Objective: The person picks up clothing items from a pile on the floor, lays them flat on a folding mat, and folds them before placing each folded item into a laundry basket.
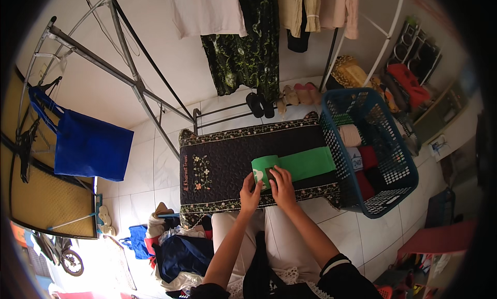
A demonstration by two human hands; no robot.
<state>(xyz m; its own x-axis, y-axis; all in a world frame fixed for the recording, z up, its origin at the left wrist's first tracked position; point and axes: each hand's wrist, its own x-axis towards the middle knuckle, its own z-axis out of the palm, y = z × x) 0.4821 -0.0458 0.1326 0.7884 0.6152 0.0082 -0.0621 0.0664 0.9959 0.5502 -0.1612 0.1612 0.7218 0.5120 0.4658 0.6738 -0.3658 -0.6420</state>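
A green folded cloth (pixel 306 163) lies across a low table covered with a black quilted cloth (pixel 233 151) that has a floral border. Its left end is doubled over and shows a white pattern and a dark patch. My left hand (pixel 250 192) touches the lower left edge of this folded part, thumb and fingers apart. My right hand (pixel 282 186) rests on the folded part beside the dark patch, fingers spread and bent. The right end of the green cloth reaches near the blue basket.
A blue perforated laundry basket (pixel 369 205) with rolled cloths stands right of the table. Heaped clothes (pixel 184 256) lie at the lower left. A metal frame (pixel 136 81) bears a blue bag (pixel 93 145). Garments (pixel 240 62) hang beyond the table, above a shoe rack (pixel 221 111).
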